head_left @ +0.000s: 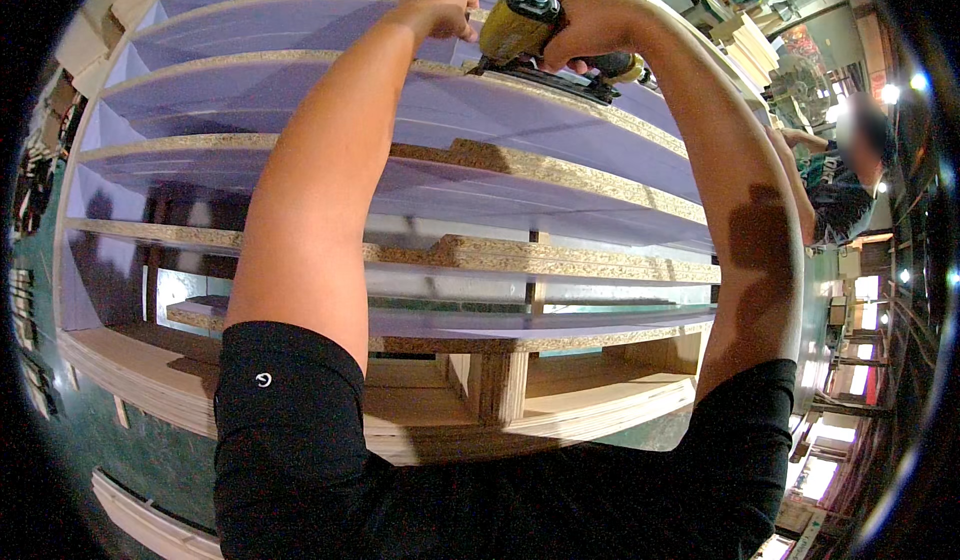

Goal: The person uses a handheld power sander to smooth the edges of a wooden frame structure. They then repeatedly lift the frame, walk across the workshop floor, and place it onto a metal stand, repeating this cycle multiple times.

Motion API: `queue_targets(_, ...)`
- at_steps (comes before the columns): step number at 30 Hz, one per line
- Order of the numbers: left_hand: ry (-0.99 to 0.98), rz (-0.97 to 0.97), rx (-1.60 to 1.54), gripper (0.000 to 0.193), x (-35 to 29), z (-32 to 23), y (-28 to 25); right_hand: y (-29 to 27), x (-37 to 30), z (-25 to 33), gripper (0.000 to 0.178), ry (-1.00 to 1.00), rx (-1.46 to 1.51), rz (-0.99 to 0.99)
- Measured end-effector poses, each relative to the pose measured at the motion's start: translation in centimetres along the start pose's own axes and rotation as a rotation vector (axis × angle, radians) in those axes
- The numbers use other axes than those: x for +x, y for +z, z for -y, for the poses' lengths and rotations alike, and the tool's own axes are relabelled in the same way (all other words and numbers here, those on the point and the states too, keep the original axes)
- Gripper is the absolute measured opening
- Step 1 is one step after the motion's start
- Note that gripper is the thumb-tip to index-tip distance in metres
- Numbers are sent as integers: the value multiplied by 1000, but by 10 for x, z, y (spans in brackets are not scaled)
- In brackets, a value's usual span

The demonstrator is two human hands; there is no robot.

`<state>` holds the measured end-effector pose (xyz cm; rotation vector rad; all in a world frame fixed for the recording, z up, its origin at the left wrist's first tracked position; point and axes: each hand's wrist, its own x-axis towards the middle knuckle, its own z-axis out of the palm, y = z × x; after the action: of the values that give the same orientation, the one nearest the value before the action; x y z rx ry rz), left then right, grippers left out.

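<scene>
My right hand (590, 28) is wrapped round the handle of a yellow and black nail gun (516, 26). The gun's nose rests at or just above the raw edge of a particle board strip (640, 120); whether they touch I cannot tell. Close to the left of the gun, my left hand (438, 8) is closed, its fingers curled at the edge of a farther strip. Something small and dark shows by its fingertips, too hidden to name. Both arms reach forward over a row of lilac-faced panels (520, 190) standing on edge, parallel to one another.
A layered plywood base (590, 400) with a short upright block (503, 385) lies nearest me. Small board pieces (500, 250) sit against some strips. At the right, another person (845, 190) stands beyond my arm. Pale boards (150, 520) lie on the green floor (160, 460).
</scene>
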<state>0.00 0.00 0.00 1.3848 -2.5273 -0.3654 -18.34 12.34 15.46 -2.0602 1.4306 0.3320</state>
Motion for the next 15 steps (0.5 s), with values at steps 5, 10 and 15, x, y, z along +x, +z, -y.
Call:
queue_targets(5, 92, -17, -54, 54, 8, -16, 9, 3, -18, -4, 39, 51, 58, -6)
queue_targets(10, 20, 40, -7, 53, 5, -14, 1, -2, -8, 9, 37, 156, -76, -13)
queue_targets(15, 241, -100, -68, 43, 19, 23, 19, 4, -24, -9, 33, 82, -22, 10)
